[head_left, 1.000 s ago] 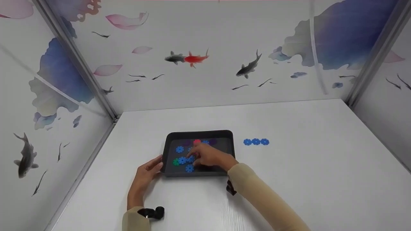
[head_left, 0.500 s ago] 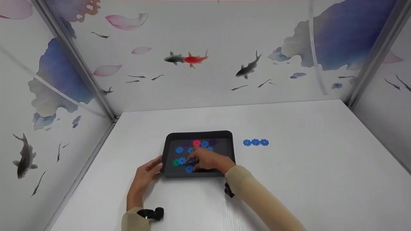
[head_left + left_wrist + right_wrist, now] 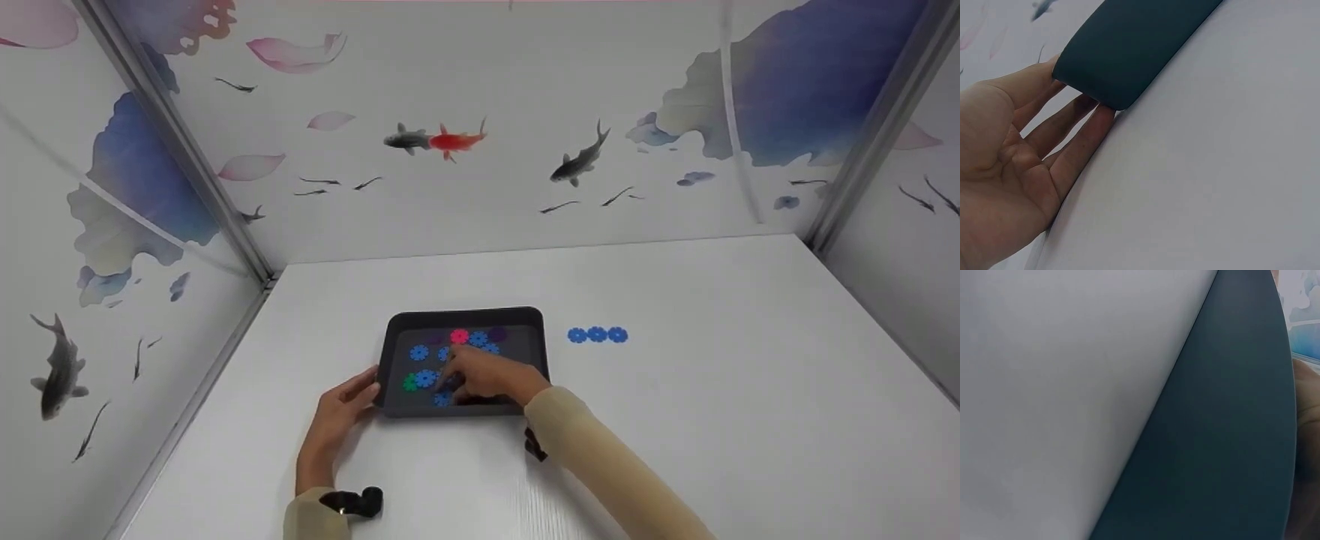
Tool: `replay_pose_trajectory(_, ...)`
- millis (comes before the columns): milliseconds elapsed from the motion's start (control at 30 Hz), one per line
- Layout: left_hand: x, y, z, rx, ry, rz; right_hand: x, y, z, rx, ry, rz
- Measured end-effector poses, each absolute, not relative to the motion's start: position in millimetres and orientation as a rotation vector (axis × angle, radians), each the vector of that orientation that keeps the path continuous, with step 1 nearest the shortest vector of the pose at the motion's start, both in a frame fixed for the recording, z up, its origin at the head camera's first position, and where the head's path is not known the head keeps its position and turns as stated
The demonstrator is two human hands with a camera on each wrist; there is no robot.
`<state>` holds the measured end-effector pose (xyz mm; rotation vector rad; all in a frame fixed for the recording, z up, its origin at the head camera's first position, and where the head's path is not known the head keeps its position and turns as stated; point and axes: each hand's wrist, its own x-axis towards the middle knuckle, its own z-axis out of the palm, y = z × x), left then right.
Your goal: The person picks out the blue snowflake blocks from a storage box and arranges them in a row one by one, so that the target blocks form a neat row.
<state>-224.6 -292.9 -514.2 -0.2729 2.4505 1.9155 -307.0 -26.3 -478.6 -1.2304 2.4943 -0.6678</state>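
A black tray (image 3: 386, 360) with raised walls lies on the white table. Inside it are several flower-shaped plastic discs: blue ones (image 3: 425, 378), a pink one (image 3: 459, 337), a green one (image 3: 410, 382) and dark purple ones (image 3: 496, 334). My left hand (image 3: 341, 405) rests its fairly straight fingers and thumb against the tray's left wall. My right hand (image 3: 484, 373) reaches over the near wall, bent fingers pointing down among the blue discs near the front. Its fingertips partly cover a blue disc (image 3: 442, 400); whether they pinch one cannot be seen. The tray wall blocks the right wrist view.
Right of the tray, a row of 3 blue flower discs (image 3: 597, 334) lies on the table (image 3: 712, 390). Patterned panels (image 3: 480, 202) with painted fish enclose the table at the back and sides.
My right hand's fingers have shifted slightly down and toward the near side of the tray, covering more of the front blue discs. My left hand stays against the tray.
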Motion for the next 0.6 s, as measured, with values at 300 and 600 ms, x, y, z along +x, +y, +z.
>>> replay_pose_trajectory(300,-223.9,-292.1,-513.2,-0.272,2.466,1.899,-311.0,-20.5,-479.5,-1.095,2.487,-0.740)
replay_pose_trajectory(600,-223.6,-291.6,-513.9,-0.259,2.463,1.921,-310.3,-16.6,-477.5,-1.016,2.576,-0.697)
